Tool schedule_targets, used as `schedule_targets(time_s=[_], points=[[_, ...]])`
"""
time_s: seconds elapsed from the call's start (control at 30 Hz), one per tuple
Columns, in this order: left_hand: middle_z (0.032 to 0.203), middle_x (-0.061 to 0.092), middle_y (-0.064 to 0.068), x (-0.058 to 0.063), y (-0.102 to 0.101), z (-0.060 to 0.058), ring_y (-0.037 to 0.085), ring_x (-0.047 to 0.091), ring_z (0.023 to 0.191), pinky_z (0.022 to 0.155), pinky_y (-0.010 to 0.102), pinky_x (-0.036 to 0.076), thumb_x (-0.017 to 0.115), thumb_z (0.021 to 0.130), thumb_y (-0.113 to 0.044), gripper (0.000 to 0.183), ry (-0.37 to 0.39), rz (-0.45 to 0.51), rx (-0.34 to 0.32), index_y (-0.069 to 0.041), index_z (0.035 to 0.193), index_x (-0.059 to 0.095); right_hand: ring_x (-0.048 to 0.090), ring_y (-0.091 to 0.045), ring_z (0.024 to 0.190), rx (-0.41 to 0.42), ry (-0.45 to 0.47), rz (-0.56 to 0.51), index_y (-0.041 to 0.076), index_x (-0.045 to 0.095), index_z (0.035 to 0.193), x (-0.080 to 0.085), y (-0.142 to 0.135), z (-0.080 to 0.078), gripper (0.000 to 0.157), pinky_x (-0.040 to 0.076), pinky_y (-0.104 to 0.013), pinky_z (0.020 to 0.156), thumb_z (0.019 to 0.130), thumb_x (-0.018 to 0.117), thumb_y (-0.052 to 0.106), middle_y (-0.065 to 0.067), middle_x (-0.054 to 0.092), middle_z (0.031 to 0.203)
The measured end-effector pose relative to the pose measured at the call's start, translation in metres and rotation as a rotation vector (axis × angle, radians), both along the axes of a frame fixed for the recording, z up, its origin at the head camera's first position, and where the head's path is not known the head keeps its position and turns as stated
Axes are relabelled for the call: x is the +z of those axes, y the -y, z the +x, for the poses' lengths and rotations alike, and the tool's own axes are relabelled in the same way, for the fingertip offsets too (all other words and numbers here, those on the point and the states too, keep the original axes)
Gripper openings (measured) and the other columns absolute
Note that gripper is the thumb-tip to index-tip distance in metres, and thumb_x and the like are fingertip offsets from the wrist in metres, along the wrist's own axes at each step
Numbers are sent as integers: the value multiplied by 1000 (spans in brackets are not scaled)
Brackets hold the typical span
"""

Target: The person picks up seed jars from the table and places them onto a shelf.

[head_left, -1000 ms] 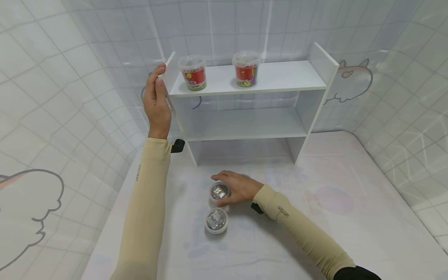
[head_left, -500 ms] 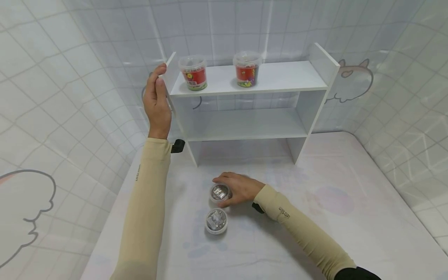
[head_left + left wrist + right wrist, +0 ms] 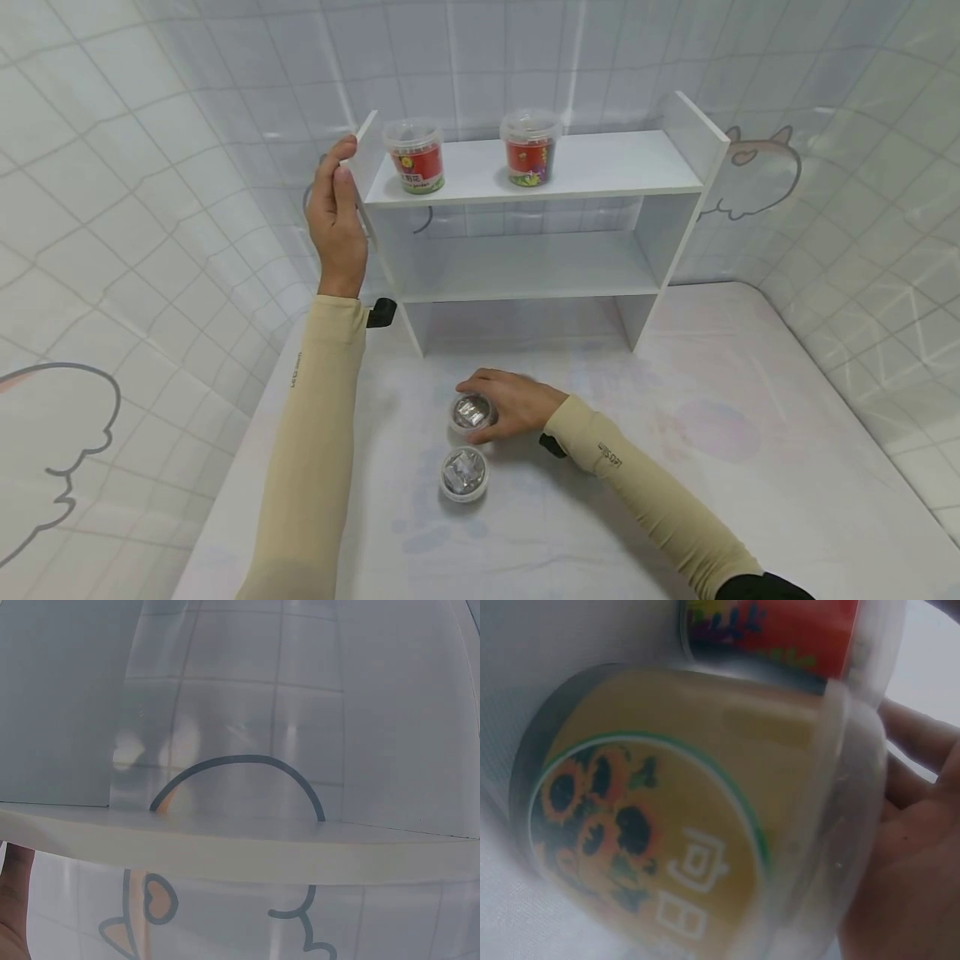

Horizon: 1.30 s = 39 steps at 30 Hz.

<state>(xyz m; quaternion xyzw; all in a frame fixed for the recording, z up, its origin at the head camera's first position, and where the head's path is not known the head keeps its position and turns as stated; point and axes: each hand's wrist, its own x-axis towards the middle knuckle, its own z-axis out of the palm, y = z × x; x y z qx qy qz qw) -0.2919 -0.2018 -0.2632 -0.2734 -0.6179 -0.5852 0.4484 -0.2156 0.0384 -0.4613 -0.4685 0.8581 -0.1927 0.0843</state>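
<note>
In the head view, my left hand (image 3: 337,221) rests with fairly straight fingers against the left side panel of a white shelf (image 3: 525,290). My right hand (image 3: 513,404) grips the farther of two plastic tubs (image 3: 472,412) on the table, thumb on its near side, fingers round its far side. The nearer tub (image 3: 463,473) stands just in front of the thumb. In the right wrist view, a tub with a yellow sunflower label (image 3: 645,817) fills the foreground, and a red-labelled tub (image 3: 780,634) shows behind it, beside my fingers.
Two clear tubs with red labels, a left one (image 3: 416,162) and a middle one (image 3: 529,154), stand on the shelf's top board. A white patterned cloth (image 3: 720,500) covers the table. Tile-patterned sheeting (image 3: 150,208) encloses the back and sides.
My right thumb and fingers have drawn in slightly round the farther tub, then stayed still. My left hand keeps its place at the shelf panel.
</note>
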Motion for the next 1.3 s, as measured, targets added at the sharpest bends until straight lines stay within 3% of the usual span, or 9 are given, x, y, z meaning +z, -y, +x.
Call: schedule_targets(time_s=[0.4, 0.73, 1.0, 1.07, 1.3], points=[[138, 59, 21, 0, 0, 1, 23, 52, 134, 117, 40, 37, 39, 106, 5, 31, -11, 1, 8, 11, 127, 60, 55, -14, 124, -26, 59, -107, 10, 48, 150, -2, -3, 0, 81, 48, -27, 103, 86, 81, 47, -3, 55, 139], [137, 59, 22, 1, 0, 2, 24, 52, 133, 116, 40, 38, 39, 106, 5, 30, -9, 2, 4, 12, 127, 59, 52, -10, 124, -89, 150, -237, 17, 52, 147, 5, -11, -1, 79, 48, -30, 103, 82, 82, 52, 4, 55, 139], [138, 59, 21, 1, -1, 3, 23, 52, 133, 116, 39, 38, 39, 106, 5, 31, 0, 1, 10, 11, 128, 59, 50, -7, 129, -145, 153, -346, 28, 53, 145, 10, -23, -2, 77, 44, -32, 108, 79, 83, 54, 10, 54, 142], [138, 59, 19, 0, 0, 3, 23, 52, 133, 116, 40, 39, 39, 106, 4, 31, 5, 0, 9, 11, 128, 59, 51, -8, 129, -154, 166, -385, 25, 54, 145, 13, -26, -2, 78, 44, -32, 108, 79, 85, 52, 9, 55, 142], [139, 58, 22, 1, 0, 3, 23, 52, 133, 116, 40, 39, 39, 106, 4, 31, 1, -4, 6, 11, 128, 59, 55, -7, 122, -173, 291, -529, 22, 55, 144, 23, -36, -2, 76, 47, -27, 105, 78, 89, 42, 10, 54, 136]])
